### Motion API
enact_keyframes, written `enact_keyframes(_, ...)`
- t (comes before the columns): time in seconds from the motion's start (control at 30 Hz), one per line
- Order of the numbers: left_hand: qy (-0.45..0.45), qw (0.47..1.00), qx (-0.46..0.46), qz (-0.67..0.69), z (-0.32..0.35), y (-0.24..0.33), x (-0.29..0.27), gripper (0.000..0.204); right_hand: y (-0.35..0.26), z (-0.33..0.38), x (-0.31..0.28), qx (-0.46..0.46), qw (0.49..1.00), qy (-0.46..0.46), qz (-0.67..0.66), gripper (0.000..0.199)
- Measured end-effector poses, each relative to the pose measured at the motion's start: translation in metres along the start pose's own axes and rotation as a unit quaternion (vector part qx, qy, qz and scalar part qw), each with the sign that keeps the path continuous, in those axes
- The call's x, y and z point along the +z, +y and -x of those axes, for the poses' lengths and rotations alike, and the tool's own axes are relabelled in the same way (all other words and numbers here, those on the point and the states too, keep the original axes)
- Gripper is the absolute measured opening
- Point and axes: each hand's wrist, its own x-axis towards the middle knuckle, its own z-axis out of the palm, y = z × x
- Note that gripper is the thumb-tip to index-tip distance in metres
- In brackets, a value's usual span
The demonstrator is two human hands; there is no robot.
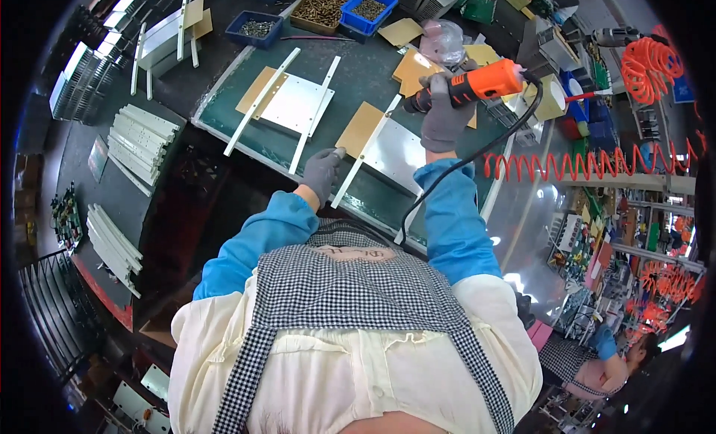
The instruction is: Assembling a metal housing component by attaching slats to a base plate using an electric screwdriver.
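My right hand (441, 117), in a grey glove, is wrapped round an orange and black electric screwdriver (486, 81). The tool lies nearly level, its black nose close to the far end of a white strip (365, 152). That strip crosses a tan sheet (360, 130) and a shiny metal plate (399, 156). At the near left corner of the tan sheet, my gloved left hand (322, 174) has its fingers curled, fingertips at the sheet's edge. To its left lies a similar plate (298, 105) with two white strips across it. The screwdriver's tip is hard to make out.
A black cord (477, 154) runs from the screwdriver past my right forearm. Bins of small fasteners (255, 29) line the far side. Stacked white strips (138, 144) lie on the left bench. A red coiled hose (589, 165) stretches at right; another person (589, 367) is at lower right.
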Motion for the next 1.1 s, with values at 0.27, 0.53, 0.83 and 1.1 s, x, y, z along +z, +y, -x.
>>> enact_keyframes(0.27,-0.015,0.999,-0.021,0.020,-0.005,-0.002,-0.009,0.027,-0.001,0.003,0.001,-0.031,0.999,-0.002,-0.042,0.023)
enact_keyframes(0.53,-0.022,0.988,-0.065,0.135,-0.018,-0.016,-0.011,0.023,0.015,0.006,-0.008,-0.001,1.000,-0.003,-0.017,0.025)
enact_keyframes(0.83,-0.024,0.989,-0.058,0.132,0.001,-0.005,-0.006,0.040,0.009,-0.006,-0.006,-0.025,0.999,0.020,-0.042,0.023)
enact_keyframes(1.1,-0.024,0.994,-0.060,0.088,-0.011,-0.012,-0.012,0.034,-0.007,0.001,0.002,0.082,0.991,-0.094,0.047,0.036)
